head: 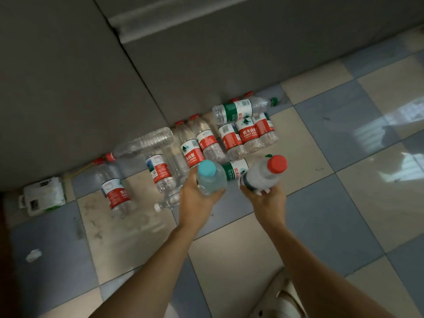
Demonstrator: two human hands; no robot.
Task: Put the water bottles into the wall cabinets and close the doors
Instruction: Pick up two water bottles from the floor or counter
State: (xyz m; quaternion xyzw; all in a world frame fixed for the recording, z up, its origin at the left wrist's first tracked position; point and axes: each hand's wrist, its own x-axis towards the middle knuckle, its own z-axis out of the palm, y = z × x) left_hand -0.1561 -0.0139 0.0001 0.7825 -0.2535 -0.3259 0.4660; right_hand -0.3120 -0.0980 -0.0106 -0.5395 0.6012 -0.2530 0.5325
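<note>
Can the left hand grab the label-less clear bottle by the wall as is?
Probably not: the left hand already grips the blue-capped bottle. Nothing blocks the label-less bottle; it lies on top.

Directly ahead of both hands, a cluster of water bottles lies on the floor against the grey cabinet front, blocking any low forward reach. A white packet lies far left of the left hand. Open tiled floor extends right of the right hand and behind both hands.
</note>
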